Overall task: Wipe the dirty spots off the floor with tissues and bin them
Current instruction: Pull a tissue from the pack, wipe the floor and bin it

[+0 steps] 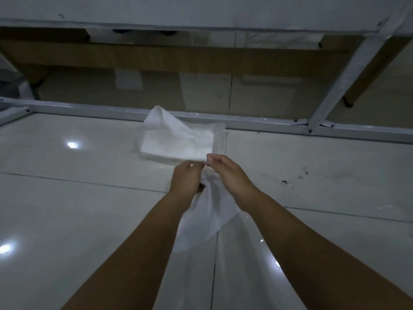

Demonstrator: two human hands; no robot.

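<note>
Head view: two hands, one tissue

Holding up a thin white tissue (207, 220) above the shiny floor (78, 220), just in front of the tissue pack (178, 142). Left hand (186, 179) curled, pinching the top edge of the tissue. Right hand (225, 173) curled too, pinching the same edge right beside it, fingertips almost touching. Tissue hanging down loose between both arms. Pack lying on the floor against the grey metal bar (89, 108). Black dirty spots (290, 179) on the floor to the right of the pack, well apart from the tissue.
</note>
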